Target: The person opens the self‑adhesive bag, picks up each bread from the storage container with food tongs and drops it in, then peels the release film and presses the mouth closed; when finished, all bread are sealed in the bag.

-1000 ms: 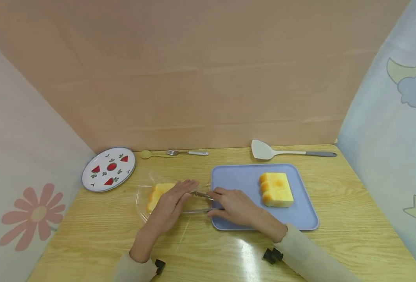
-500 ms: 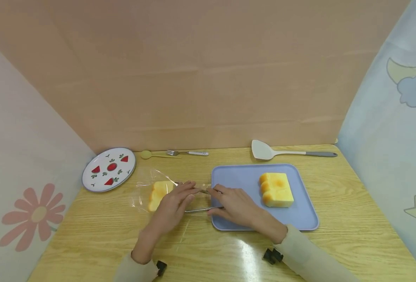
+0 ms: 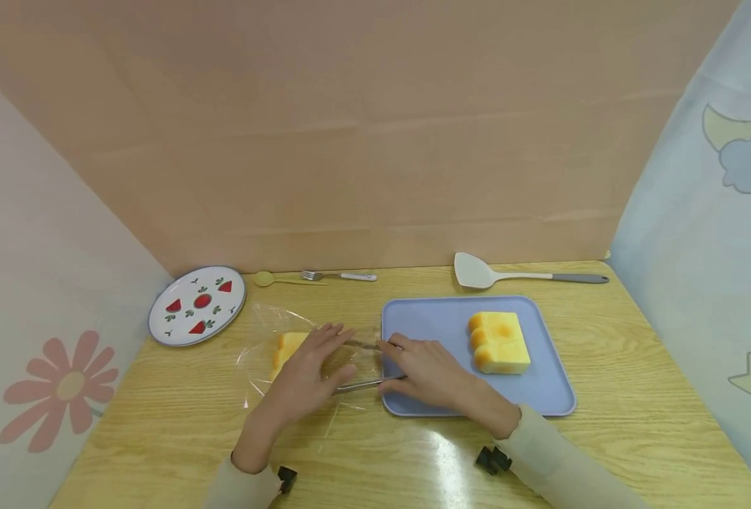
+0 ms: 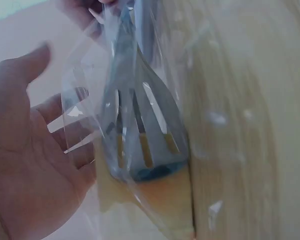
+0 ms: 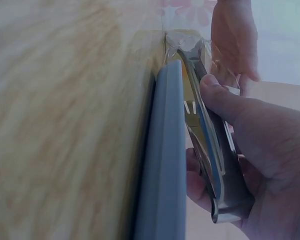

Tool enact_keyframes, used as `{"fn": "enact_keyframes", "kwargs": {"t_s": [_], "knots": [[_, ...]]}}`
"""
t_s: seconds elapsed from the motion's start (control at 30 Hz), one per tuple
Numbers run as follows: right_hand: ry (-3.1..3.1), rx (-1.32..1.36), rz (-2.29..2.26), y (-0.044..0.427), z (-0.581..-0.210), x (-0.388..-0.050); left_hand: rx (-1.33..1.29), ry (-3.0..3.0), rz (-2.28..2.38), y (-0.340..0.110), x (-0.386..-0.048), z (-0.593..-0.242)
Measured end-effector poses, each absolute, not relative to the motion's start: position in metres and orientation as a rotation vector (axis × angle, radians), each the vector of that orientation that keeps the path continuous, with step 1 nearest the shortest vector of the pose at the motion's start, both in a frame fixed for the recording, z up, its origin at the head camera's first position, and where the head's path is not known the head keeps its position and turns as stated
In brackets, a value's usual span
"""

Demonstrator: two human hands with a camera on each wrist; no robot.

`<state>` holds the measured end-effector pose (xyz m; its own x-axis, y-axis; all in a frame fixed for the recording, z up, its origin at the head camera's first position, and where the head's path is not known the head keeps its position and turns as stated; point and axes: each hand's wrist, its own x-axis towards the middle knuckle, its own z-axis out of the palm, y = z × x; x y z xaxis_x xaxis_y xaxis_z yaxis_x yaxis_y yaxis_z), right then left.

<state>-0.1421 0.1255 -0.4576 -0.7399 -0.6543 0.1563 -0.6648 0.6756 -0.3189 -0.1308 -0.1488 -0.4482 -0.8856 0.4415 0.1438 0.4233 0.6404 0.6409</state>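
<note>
My right hand [image 3: 428, 371] grips a pair of metal tongs [image 5: 229, 157] by the bent end, thumb on one arm and fingers on the other. The tongs' slotted heads [image 4: 132, 161] are inside a clear plastic bag [image 3: 257, 339], over a yellow toast-shaped bread [image 3: 289, 345] with browned edges. The left hand [image 3: 302, 378] is beside the bag, fingers extended and thumb apart; in the left wrist view its fingertips lie behind or against the film. In the head view that hand hides part of the bread. Another bread [image 3: 500, 344] lies on the blue tray [image 3: 420, 322].
Stacked plates [image 3: 187, 291] with a fruit pattern stand at the back left. Along the back edge lie a wooden spoon [image 3: 264, 279], a fork [image 3: 356, 277] and a spatula [image 3: 474, 271] with a grey handle. The tray's left edge is under the right hand.
The left thumb has spread away from its fingers and the hand has opened. The bag film has shifted and lies wider round the bread. The right hand has barely moved, still holding the tongs.
</note>
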Motion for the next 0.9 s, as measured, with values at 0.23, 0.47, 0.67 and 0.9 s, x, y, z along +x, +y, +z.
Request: {"fn": "enact_keyframes", "kwargs": {"t_s": [0.23, 0.47, 0.67, 0.9], "knots": [[-2.853, 1.112, 0.534, 0.131, -0.457, -0.142, 0.733, 2.836, 1.149, -0.155, -0.135, -0.458], [-2.873, 1.094, 0.515, 0.138, -0.451, -0.139, 0.696, 2.815, 1.181, -0.155, -0.137, -0.461], [-2.835, 1.083, 0.443, 0.145, -0.445, -0.135, 0.696, 2.795, 1.178, -0.158, -0.139, -0.461], [-2.781, 1.097, 0.390, 0.158, -0.440, -0.129, 0.704, 2.792, 1.162, -0.160, -0.140, -0.462]]}}
